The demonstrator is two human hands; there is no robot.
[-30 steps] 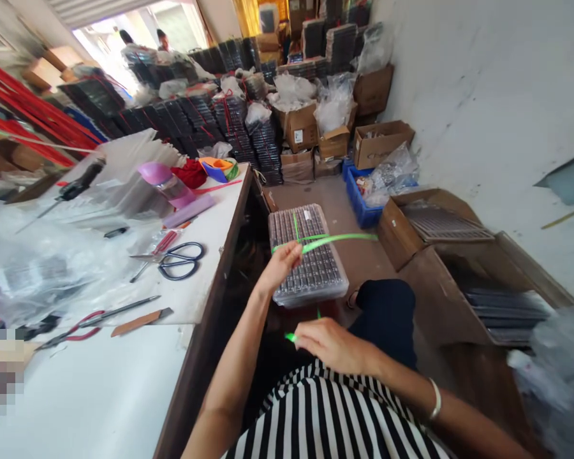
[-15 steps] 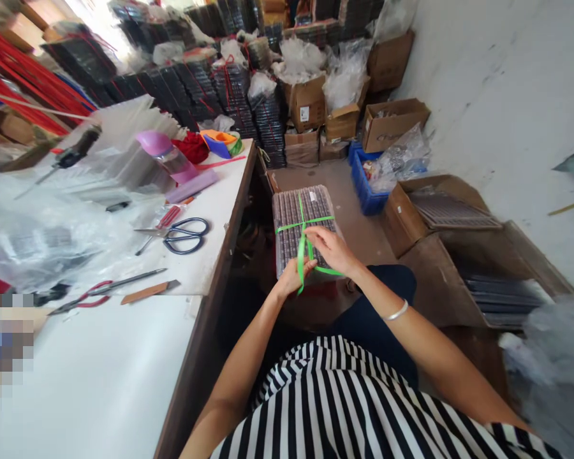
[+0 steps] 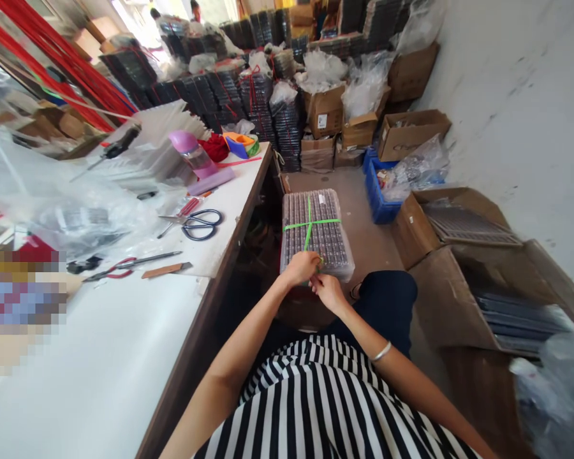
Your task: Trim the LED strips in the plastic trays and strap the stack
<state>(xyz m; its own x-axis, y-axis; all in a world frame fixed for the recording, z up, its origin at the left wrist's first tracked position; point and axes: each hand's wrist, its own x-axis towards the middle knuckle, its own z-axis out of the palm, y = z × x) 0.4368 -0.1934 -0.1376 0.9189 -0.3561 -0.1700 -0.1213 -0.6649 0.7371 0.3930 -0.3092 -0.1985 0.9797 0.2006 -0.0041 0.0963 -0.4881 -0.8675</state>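
A stack of clear plastic trays point(image 3: 332, 245) stands low in front of me, right of the white table. Green strap point(image 3: 310, 224) crosses over its top. My left hand point(image 3: 302, 268) is closed on the strap at the stack's near edge, its fingers pinched together. Just below and to the right, my right hand point(image 3: 328, 290) is closed too, fingertips pinching at the same strap. The two hands nearly touch, and the strap's ends are mostly hidden between the fingers.
On the white table point(image 3: 119, 344) at left lie scissors point(image 3: 201, 225), pliers point(image 3: 119, 269), a cutter point(image 3: 165, 271) and a purple bottle point(image 3: 194, 155). Open cartons point(image 3: 416, 236) stand at right, a blue crate point(image 3: 382, 201) beyond. Wrapped stacks fill the back.
Both hands have moved down to the stack's near edge and closer together. The long loose green end that hung between them has gone from sight. The view has shifted slightly left.
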